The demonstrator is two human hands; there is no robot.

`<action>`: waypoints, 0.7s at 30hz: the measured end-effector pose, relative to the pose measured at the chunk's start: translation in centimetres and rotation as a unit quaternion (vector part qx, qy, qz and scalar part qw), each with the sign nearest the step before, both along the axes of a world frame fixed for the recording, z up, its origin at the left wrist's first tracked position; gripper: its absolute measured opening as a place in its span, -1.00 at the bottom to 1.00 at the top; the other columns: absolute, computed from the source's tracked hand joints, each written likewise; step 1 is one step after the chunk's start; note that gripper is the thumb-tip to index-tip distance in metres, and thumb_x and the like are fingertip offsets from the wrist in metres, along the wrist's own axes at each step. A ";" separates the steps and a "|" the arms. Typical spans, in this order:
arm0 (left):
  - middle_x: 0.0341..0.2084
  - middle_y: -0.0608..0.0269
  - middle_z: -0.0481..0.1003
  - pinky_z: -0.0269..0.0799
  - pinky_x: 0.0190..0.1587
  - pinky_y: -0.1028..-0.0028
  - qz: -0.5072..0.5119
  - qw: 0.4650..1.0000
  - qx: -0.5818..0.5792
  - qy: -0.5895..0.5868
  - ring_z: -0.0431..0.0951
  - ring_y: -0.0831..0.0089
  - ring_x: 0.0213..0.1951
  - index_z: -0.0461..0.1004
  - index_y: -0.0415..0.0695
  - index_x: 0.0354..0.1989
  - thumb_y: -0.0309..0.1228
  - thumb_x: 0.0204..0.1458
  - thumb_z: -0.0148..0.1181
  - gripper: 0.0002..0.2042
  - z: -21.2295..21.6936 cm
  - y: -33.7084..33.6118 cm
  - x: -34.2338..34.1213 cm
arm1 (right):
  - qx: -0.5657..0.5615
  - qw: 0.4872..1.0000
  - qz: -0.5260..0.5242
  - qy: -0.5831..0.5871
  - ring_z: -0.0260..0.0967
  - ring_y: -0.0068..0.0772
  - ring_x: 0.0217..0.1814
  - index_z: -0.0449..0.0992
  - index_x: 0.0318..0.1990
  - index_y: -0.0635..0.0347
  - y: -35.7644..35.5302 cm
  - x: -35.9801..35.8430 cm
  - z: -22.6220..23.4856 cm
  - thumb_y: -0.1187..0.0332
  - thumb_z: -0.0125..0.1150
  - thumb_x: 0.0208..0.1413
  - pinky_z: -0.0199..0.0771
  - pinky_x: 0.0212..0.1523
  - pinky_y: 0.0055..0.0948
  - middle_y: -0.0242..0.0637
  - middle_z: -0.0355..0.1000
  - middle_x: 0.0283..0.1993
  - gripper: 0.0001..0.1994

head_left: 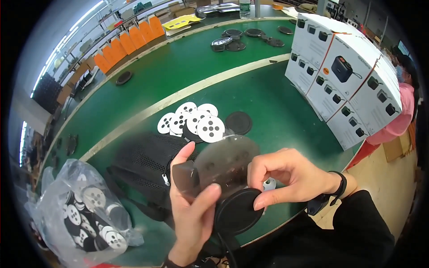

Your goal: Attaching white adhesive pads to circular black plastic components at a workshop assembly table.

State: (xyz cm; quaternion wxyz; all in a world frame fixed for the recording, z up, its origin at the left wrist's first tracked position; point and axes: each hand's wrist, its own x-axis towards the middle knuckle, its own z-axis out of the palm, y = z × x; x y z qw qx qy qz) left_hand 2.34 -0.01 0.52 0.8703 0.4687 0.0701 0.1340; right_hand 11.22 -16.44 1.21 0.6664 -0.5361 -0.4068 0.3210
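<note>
Right fingers (269,200) pinch the black disc (237,214) at its upper-right edge.

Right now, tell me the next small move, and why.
Probably ease the black disc gently away from the grey film: they overlap, your right hand pinches the disc's edge, and your left hand holds the film.

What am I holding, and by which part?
Right grip: black disc, by its upper-right edge. Left grip: smoky clear plastic, by its left side.
</note>
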 end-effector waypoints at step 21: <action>-0.07 -0.05 0.35 0.44 -0.04 0.34 0.021 0.988 0.127 -0.083 0.44 0.28 -0.07 0.12 -0.38 0.12 -0.42 0.12 0.00 -0.56 -1.4 0.0 -0.4 | 0.007 0.940 -0.146 -0.308 0.24 -0.34 -0.57 0.42 -0.38 0.23 -2.4 -0.4 2.1 0.52 0.29 -0.18 0.28 -0.56 -0.47 -0.30 0.26 -0.48 -0.82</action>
